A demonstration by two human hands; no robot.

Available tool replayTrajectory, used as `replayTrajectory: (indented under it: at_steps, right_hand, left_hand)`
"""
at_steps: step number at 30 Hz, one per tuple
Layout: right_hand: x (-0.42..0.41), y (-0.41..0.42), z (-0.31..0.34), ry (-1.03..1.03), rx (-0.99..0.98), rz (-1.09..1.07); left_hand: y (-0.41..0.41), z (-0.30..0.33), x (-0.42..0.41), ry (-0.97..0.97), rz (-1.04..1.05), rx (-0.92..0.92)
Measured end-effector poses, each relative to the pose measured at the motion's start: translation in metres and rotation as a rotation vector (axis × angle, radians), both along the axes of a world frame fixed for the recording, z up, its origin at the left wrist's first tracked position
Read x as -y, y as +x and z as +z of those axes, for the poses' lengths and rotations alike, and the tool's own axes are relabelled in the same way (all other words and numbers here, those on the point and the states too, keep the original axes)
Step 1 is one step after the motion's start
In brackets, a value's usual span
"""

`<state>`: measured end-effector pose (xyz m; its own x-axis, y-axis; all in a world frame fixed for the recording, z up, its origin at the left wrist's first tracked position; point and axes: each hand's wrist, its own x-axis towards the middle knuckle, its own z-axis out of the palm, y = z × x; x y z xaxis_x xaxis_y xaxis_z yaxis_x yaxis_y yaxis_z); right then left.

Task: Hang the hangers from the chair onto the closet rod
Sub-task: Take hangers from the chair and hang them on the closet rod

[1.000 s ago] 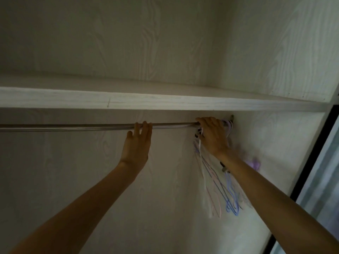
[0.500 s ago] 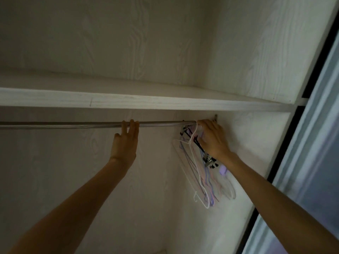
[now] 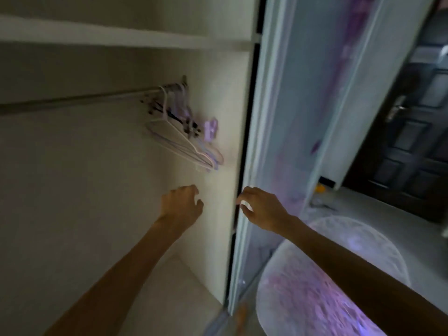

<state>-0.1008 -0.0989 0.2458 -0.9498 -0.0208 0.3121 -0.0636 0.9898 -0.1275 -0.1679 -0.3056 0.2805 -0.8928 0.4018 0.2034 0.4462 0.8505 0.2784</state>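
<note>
Closet [image 3: 213,98] holding a bunch of hangers [image 3: 184,139] is what I am looking up into: they hang bunched together at the far right end of the metal closet rod [image 3: 80,99], close against the pale side wall, white, lilac and bluish wire frames overlapping, with a few dark clip pieces near their necks and a small purple tag or clip on the wall side. A white shelf [image 3: 109,36] runs above the rod. The rest of the rod, out to the left, carries nothing that I can make out. Both my hands are below the hangers and apart from them, touching neither them nor the rod. My left hand [image 3: 183,207] is inside the closet, just under the lowest tips of the hangers, its fingers loosely curled and holding nothing. My right hand [image 3: 260,206] is level with it, further right, in front of the edge of the sliding door [image 3: 298,117], fingers bent and relaxed, also with nothing in them; whether the fingertips touch the door edge I cannot tell through the blur. The door panel is frosted with a purple pattern. Lower right stands a rounded, white mesh-like thing [image 3: 339,275] lit purple, and beyond it a dark panelled room door [image 3: 412,141]
</note>
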Motion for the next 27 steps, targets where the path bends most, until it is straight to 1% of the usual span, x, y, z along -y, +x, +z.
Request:
replayTrajectory:
  at_steps: [4, 7, 10, 13, 14, 15, 19, 23, 25, 27]
  right_hand:
    - [-0.054, 0.102, -0.051, -0.056, 0.185, -0.246]
    - [-0.095, 0.166, -0.080, -0.132, 0.255, -0.411]
    - [-0.138, 0.217, -0.106, -0.210, 0.350, -0.537]
    - [-0.189, 0.263, -0.134, -0.296, 0.453, -0.632]
    - [-0.191, 0.269, -0.141, -0.315, 0.479, -0.640]
    - [-0.212, 0.282, -0.151, -0.336, 0.514, -0.661]
    - [-0.267, 0.310, -0.193, -0.378, 0.616, -0.645]
    - [-0.302, 0.318, -0.250, -0.427, 0.726, -0.654]
    - [-0.308, 0.318, -0.279, -0.457, 0.785, -0.661]
    - [-0.313, 0.312, -0.314, -0.486, 0.840, -0.663]
  left_hand:
    - [0.058, -0.055, -0.062, -0.005, -0.160, 0.218]
    - [0.096, -0.086, -0.104, 0.002, -0.239, 0.365]
    - [0.123, -0.119, -0.149, -0.030, -0.285, 0.449]
    - [0.146, -0.163, -0.201, -0.119, -0.301, 0.495]
    - [0.148, -0.172, -0.202, -0.146, -0.291, 0.514]
    - [0.155, -0.186, -0.222, -0.174, -0.283, 0.528]
    - [0.169, -0.244, -0.264, -0.192, -0.174, 0.630]
    - [0.181, -0.307, -0.286, -0.159, -0.117, 0.771]
    - [0.185, -0.327, -0.291, -0.092, -0.052, 0.849]
    - [0.183, -0.357, -0.295, -0.067, -0.033, 0.848]
